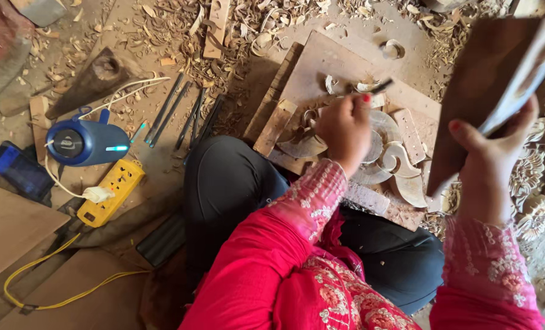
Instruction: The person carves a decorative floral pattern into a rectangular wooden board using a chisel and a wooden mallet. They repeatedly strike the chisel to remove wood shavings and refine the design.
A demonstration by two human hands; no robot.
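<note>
**Scroll carving partly cut, waste wood still around the curls**

The person sits cross-legged on the floor (132, 177) with a flat wooden board (333, 67) across the lap. On it lies the carved scroll piece (391, 162), a pale workpiece of sweeping curls and a leaf-like lobe. Several curves already stand out cleanly with smooth, rounded edges, so the outline looks largely roughed in; blocky uncut patches near the top and lower edge suggest shaping and finer detail are still to come.

The left hand (344, 131) is clenched around a slim dark chisel (379, 87), its tip angled up and away over the workpiece. The right hand (489, 153) is raised to the side, its fingers (462, 131) wrapped around a flat brown wooden mallet (492, 79), blurred at its upper edge.

Curled shavings (180, 24) litter the dusty floor, thin and ribbon-like. A row of dark metal carving tools (187, 113) lies beside the knee. To the left sit a rounded blue speaker (83, 143), a yellow power strip (113, 189) with a yellow cable, and a dark phone (18, 171). Finished floral rosettes (538, 183), deeply cut and petal-shaped, are stacked on the right.
</note>
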